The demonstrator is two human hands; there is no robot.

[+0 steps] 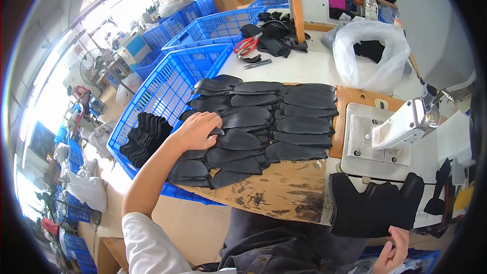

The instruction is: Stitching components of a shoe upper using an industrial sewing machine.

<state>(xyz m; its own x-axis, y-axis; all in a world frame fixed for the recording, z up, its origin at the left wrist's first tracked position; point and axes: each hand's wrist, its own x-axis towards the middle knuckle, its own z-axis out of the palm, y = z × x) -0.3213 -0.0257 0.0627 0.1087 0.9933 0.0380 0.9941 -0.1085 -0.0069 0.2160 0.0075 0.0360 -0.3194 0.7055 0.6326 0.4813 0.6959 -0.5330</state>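
Rows of overlapping black curved pieces [247, 117], leather-like and leaf-shaped, cover a brown board on the table. My left hand [198, 129] is over the left rows, fingers bent and closed on the edge of one black curved piece [217, 132]. Whether that piece is lifted off the pile is hard to see. At the lower right, my right hand [393, 251] is beside the lower edge of a stack of black fabric pieces [375, 203] with a notched top. Its fingers are loosely bent and apart, the fingertips close to the stack's edge, holding nothing visible.
A white sewing machine arm [401, 124] stands over a metal plate at the right. Blue crate [152, 89] holds wavy stacked black pieces [145, 139]. Farther back are red-handled scissors [247, 45], a small grey tool [257, 64], black scraps [276, 35] and a plastic bag [350, 66].
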